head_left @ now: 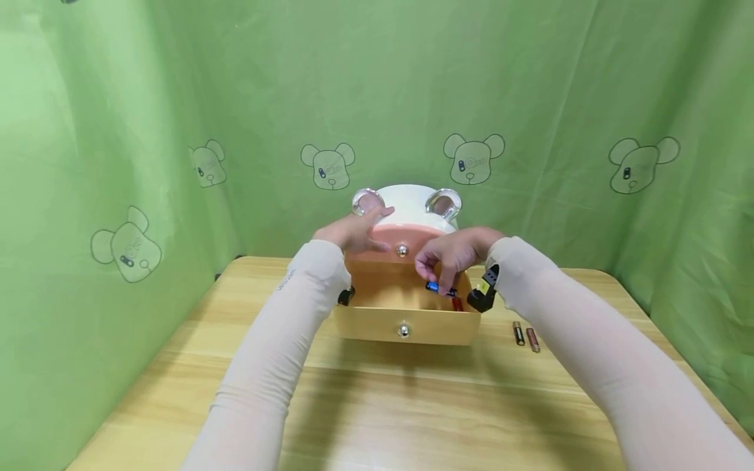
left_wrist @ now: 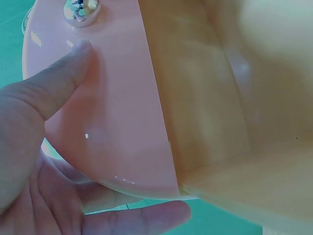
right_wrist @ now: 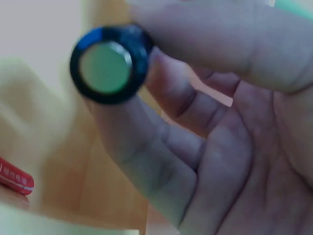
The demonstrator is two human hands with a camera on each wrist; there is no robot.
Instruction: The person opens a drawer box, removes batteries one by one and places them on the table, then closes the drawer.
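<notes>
A person's right hand (head_left: pixel 452 254) pinches a blue-and-black battery (head_left: pixel 432 286) between thumb and fingers, over the right part of an open yellow drawer (head_left: pixel 377 324) where a red battery (head_left: pixel 457 304) lies. The left hand (head_left: pixel 355 233) spreads wide against a bear-eared cabinet (head_left: pixel 406 199), its thumb on the pink upper front (head_left: pixel 406 233) near a silver knob (head_left: pixel 403 250), its fingers along the side. Pale sleeves (head_left: pixel 259 366) cover both arms. To the right of the drawer, a dark battery (head_left: pixel 518 333) and a second red one (head_left: pixel 533 339) lie side by side on the wood-grain worktop (head_left: pixel 412 405). Green curtains (head_left: pixel 389 78) printed with bear faces (head_left: pixel 474 160) surround the scene.
</notes>
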